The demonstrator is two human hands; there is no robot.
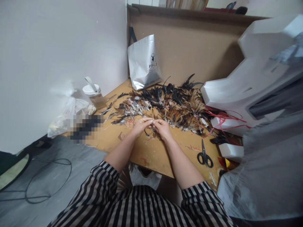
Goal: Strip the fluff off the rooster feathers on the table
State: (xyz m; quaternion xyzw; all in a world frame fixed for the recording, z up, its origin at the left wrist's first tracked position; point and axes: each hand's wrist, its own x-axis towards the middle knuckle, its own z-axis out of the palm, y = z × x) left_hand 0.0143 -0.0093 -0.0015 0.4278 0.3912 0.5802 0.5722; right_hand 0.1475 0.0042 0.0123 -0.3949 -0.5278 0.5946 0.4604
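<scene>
Feather heap [171, 105]: landmark; black and brown plumes spread over the table [149, 153].
Feather piece [155, 130]: at the heap's near edge, between the hands.
Left hand [141, 126]: fingertips pinched on the piece; exact grip point too small to tell.
Right hand [163, 128]: likewise pinching, meeting the left; probably a two-sided hold to steady something slight.
Scissors [204, 153]: nearer the wearer than the heap's right end, handles wearerward; presumably for easy right-hand reach.
Silver bag [144, 64]: upright just behind the heap; contents hidden.
Lidded cup [98, 101]: left of heap; brownish through its wall, liquid or not unclear.
Plastic bag [72, 110]: farther left; pale contents, unidentifiable.
</scene>
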